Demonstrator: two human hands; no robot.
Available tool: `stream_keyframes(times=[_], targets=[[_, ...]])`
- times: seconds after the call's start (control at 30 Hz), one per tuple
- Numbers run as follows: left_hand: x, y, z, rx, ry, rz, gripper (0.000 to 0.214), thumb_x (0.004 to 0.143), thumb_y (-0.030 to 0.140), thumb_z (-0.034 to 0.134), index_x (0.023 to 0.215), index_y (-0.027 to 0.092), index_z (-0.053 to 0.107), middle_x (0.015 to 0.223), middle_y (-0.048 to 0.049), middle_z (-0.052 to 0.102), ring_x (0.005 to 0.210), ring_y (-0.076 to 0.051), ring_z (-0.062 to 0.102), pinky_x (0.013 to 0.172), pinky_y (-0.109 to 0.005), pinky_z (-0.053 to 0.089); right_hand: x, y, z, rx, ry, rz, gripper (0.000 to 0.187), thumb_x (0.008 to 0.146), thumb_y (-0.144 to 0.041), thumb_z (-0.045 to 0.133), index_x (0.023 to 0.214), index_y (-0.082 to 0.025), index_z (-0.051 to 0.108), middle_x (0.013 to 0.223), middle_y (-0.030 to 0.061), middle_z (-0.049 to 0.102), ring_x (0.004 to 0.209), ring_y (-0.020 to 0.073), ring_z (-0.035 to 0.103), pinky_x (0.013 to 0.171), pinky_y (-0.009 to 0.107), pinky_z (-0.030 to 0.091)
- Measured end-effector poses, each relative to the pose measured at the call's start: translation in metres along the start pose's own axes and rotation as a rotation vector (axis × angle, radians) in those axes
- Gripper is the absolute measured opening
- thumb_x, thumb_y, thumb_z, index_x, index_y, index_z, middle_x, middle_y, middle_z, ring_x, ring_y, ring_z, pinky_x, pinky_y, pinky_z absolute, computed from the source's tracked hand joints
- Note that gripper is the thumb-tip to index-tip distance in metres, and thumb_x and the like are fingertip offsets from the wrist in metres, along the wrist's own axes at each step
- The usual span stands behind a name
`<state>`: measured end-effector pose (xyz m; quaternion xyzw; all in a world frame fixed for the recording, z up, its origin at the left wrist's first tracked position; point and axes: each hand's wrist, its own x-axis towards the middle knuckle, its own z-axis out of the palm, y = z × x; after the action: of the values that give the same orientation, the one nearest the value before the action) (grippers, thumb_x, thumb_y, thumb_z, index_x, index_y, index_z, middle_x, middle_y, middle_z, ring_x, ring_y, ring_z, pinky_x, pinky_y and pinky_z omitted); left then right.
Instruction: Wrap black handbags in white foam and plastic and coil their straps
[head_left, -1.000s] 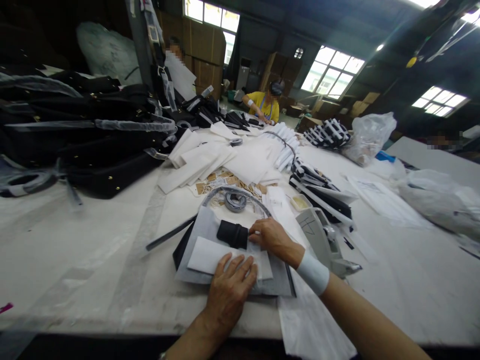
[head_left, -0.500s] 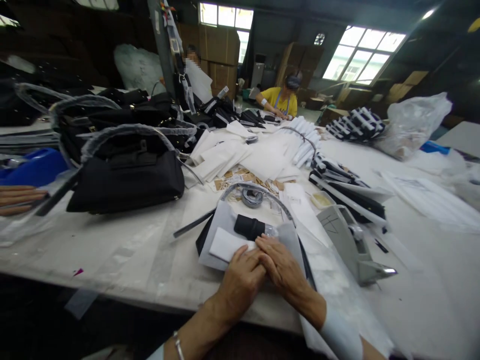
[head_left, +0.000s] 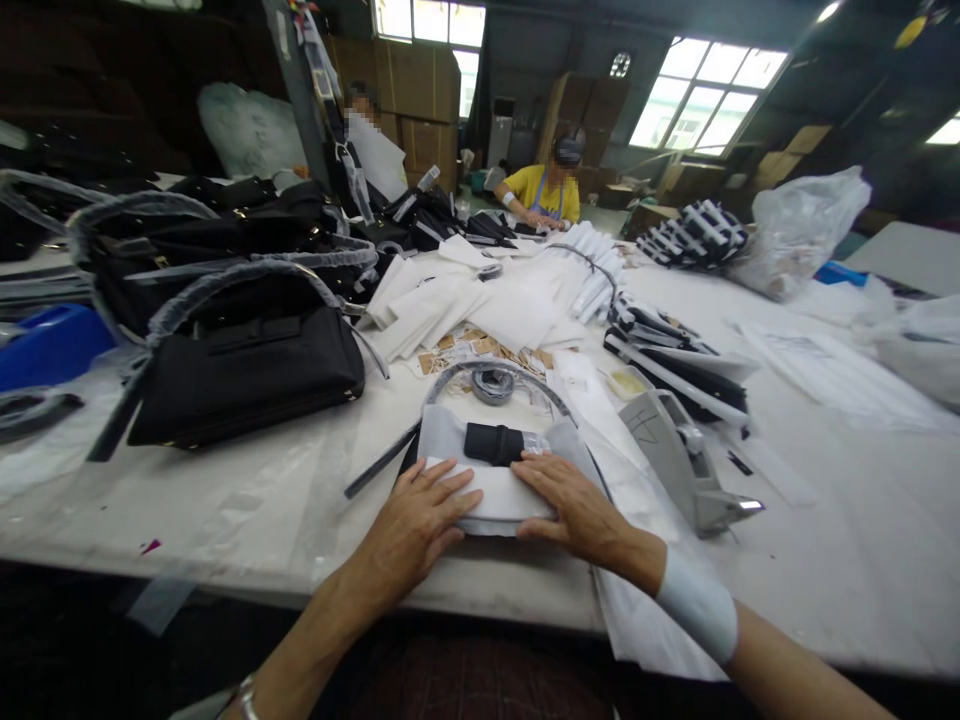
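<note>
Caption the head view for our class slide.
Left hand and right hand rest on a white sheet, a black handbag to their left.

On the grey tape dispenser (head_left: 666, 455), right of the middle of the frame, I see a handwritten mark (head_left: 643, 420) in dark strokes. It sits slanted on the side toward the left, and I read it as a 4, perhaps an H; I can't settle which. On the white sheets (head_left: 799, 370) at the right of the frame, any faint print is too blurred for me. The brown tags (head_left: 469, 342) near the centre are too small to read.
</note>
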<state>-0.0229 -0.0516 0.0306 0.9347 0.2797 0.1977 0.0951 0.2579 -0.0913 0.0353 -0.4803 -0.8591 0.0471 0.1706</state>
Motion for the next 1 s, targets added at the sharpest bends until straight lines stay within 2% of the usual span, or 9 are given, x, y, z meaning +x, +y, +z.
stream_keyframes(times=[0.1, 0.2, 0.27, 0.37, 0.6, 0.7, 0.83, 0.93, 1.0], targets=[[-0.001, 0.002, 0.006, -0.021, 0.04, -0.045, 0.046, 0.086, 0.012, 0.064, 0.128, 0.03, 0.059, 0.137, -0.0042, 0.06, 0.133, -0.027, 0.048, 0.111, -0.058, 0.036, 0.004, -0.019, 0.001, -0.044, -0.002, 0.036, 0.081, 0.079, -0.055, 0.074, 0.143, -0.014, 0.046, 0.139, 0.0188, 0.056, 0.13, 0.033, 0.05, 0.111, 0.056, 0.039], [-0.003, 0.004, 0.006, -0.053, 0.076, -0.061, 0.043, 0.086, 0.013, 0.064, 0.125, 0.029, 0.06, 0.133, -0.0044, 0.063, 0.131, -0.027, 0.05, 0.112, -0.059, 0.035, 0.007, -0.041, 0.012, -0.109, 0.022, 0.045, 0.074, 0.081, -0.046, 0.075, 0.143, -0.018, 0.046, 0.145, 0.0173, 0.05, 0.132, 0.0319, 0.048, 0.109, 0.054, 0.04], [-0.003, 0.005, 0.002, -0.084, 0.095, -0.07, 0.049, 0.085, 0.017, 0.067, 0.131, 0.027, 0.056, 0.139, -0.0073, 0.058, 0.133, -0.027, 0.049, 0.113, -0.057, 0.035, 0.007, -0.051, 0.021, -0.154, 0.045, 0.063, 0.069, 0.083, -0.04, 0.075, 0.143, -0.021, 0.046, 0.147, 0.0157, 0.048, 0.131, 0.0315, 0.048, 0.108, 0.052, 0.041], [-0.001, 0.003, -0.003, -0.087, 0.126, -0.141, 0.06, 0.083, 0.021, 0.071, 0.139, 0.024, 0.049, 0.152, -0.0124, 0.041, 0.14, -0.029, 0.038, 0.112, -0.054, 0.038, 0.004, -0.055, 0.031, -0.211, 0.083, 0.107, 0.065, 0.086, -0.038, 0.071, 0.144, -0.023, 0.046, 0.147, 0.0152, 0.048, 0.127, 0.032, 0.05, 0.103, 0.051, 0.043], [-0.006, -0.013, 0.008, -0.03, 0.003, -0.236, 0.045, 0.087, 0.02, 0.066, 0.13, 0.029, 0.058, 0.149, -0.0073, 0.047, 0.14, -0.029, 0.04, 0.111, -0.054, 0.039, 0.004, -0.056, 0.036, -0.285, 0.098, 0.096, 0.058, 0.09, -0.044, 0.064, 0.142, -0.023, 0.049, 0.144, 0.0141, 0.051, 0.127, 0.0312, 0.05, 0.105, 0.049, 0.041], [-0.008, -0.01, 0.01, 0.037, 0.026, -0.202, 0.04, 0.089, 0.021, 0.063, 0.128, 0.03, 0.061, 0.144, -0.0057, 0.053, 0.139, -0.029, 0.041, 0.11, -0.053, 0.04, 0.006, -0.057, 0.039, -0.295, 0.118, 0.076, 0.056, 0.091, -0.041, 0.064, 0.141, -0.021, 0.05, 0.141, 0.0137, 0.054, 0.129, 0.0304, 0.048, 0.111, 0.05, 0.036], [-0.006, 0.002, 0.012, 0.223, 0.156, -0.08, 0.03, 0.095, 0.022, 0.053, 0.122, 0.025, 0.064, 0.139, -0.0063, 0.058, 0.141, -0.031, 0.038, 0.115, -0.059, 0.03, 0.004, -0.055, 0.048, -0.294, 0.165, 0.04, 0.053, 0.092, -0.036, 0.063, 0.139, -0.016, 0.05, 0.144, 0.0144, 0.052, 0.137, 0.0307, 0.041, 0.116, 0.052, 0.031], [-0.008, 0.001, 0.018, 0.291, 0.169, 0.11, 0.036, 0.098, 0.016, 0.041, 0.129, 0.019, 0.059, 0.138, -0.0081, 0.059, 0.136, -0.024, 0.044, 0.117, -0.048, 0.032, 0.002, -0.056, 0.052, -0.297, 0.203, 0.033, 0.05, 0.093, -0.028, 0.06, 0.139, -0.011, 0.05, 0.146, 0.0161, 0.05, 0.14, 0.0304, 0.037, 0.116, 0.052, 0.032], [-0.012, -0.004, 0.023, 0.283, 0.171, 0.168, 0.04, 0.099, 0.014, 0.036, 0.132, 0.02, 0.056, 0.134, -0.0065, 0.062, 0.13, -0.021, 0.051, 0.114, -0.044, 0.037, 0.004, -0.06, 0.053, -0.292, 0.212, 0.034, 0.051, 0.093, -0.023, 0.058, 0.14, -0.009, 0.048, 0.146, 0.0165, 0.049, 0.141, 0.0303, 0.036, 0.116, 0.052, 0.034]])
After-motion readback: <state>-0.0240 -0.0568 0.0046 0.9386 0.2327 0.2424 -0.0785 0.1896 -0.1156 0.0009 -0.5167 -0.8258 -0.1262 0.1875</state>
